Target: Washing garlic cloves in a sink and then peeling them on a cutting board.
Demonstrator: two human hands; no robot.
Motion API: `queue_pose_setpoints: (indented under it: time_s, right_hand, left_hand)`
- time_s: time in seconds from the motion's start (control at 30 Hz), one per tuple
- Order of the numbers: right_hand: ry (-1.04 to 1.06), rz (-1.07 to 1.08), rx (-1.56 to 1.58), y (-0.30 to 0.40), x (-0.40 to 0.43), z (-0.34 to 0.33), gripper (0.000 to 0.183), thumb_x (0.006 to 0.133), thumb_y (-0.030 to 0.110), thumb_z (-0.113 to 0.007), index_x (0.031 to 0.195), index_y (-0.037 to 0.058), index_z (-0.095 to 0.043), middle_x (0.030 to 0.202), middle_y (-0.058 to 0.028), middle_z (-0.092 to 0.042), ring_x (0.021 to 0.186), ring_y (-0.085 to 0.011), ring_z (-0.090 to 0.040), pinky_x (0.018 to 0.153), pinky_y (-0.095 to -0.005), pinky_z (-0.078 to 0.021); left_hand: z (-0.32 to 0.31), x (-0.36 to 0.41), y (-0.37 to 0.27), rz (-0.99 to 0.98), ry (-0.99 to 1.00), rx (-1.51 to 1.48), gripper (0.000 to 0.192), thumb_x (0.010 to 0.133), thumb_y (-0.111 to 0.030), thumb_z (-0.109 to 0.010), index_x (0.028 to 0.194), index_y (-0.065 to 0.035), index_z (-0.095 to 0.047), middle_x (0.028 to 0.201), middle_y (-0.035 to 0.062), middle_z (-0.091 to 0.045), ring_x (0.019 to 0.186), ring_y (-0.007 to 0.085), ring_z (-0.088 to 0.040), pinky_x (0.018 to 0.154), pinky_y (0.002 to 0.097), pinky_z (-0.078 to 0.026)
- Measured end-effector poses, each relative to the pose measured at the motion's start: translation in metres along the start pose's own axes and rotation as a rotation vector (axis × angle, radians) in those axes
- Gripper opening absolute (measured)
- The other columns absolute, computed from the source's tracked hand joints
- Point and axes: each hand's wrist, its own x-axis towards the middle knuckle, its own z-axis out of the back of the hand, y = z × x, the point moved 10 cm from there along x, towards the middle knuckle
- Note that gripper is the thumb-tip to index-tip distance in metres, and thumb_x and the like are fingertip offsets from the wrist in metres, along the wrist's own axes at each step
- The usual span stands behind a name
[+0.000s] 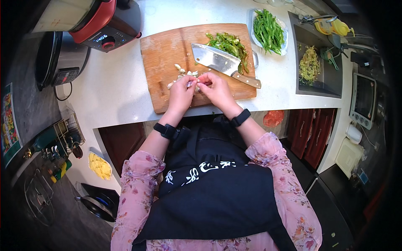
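Observation:
Over the near part of a wooden cutting board [163, 56], my left hand [182, 94] and my right hand [218, 89] meet at the fingertips. Both pinch a small garlic clove [197, 81], largely covered by the fingers. Loose garlic cloves [178, 67] and bits of skin lie around my left fingers. Beyond my right hand a cleaver [216, 58] rests flat, its wooden handle [248, 80] pointing to the board's right edge. Its blade partly covers a heap of cut green vegetable [227, 42], seemingly peppers.
A dish of sliced green peppers [268, 31] stands right of the board. Farther right, a sink [318, 91] holds vegetable scraps [309, 66]. A red-and-black blender base [108, 28] and a cooker [70, 59] stand at left. Yellow slices fill a dish [100, 166] near a frying pan [97, 208].

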Motion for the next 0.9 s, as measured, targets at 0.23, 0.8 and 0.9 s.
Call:
queue_pose_setpoints:
  time_s: [0.23,0.8,0.9]
  right_hand:
    - [-0.076,0.004,-0.002,-0.004,0.001,0.011,0.016,0.083,0.008,-0.057,0.096,-0.001,-0.061,0.089,-0.0136,-0.063,0.079,-0.02,-0.063,0.068,-0.031,-0.0506]
    - [0.008,0.118,-0.156,0.012,-0.003,0.005,0.011,0.081,0.008,-0.064,0.088,0.0002,-0.06,0.081,-0.0074,-0.064,0.073,-0.0143,-0.062,0.065,-0.027,-0.0505]
    - [-0.001,0.096,-0.135,0.009,-0.003,0.004,0.011,0.081,0.008,-0.064,0.088,0.0001,-0.06,0.08,-0.0069,-0.064,0.071,-0.013,-0.061,0.064,-0.0259,-0.0499]
  left_hand:
    - [-0.019,-0.004,0.041,0.295,0.137,-0.521,0.008,0.091,-0.009,-0.053,0.095,-0.0028,-0.058,0.079,0.0007,-0.059,0.066,0.0057,-0.052,0.059,0.0213,-0.043]
    - [-0.023,-0.012,0.043,0.46,0.223,-0.657,0.013,0.088,-0.014,-0.06,0.095,-0.0028,-0.059,0.079,0.0005,-0.061,0.066,0.0045,-0.053,0.055,0.0184,-0.04]
    - [-0.027,-0.013,0.052,0.452,0.245,-0.662,0.012,0.088,-0.013,-0.061,0.095,-0.0035,-0.059,0.079,0.0,-0.061,0.067,0.0043,-0.054,0.054,0.0174,-0.04]
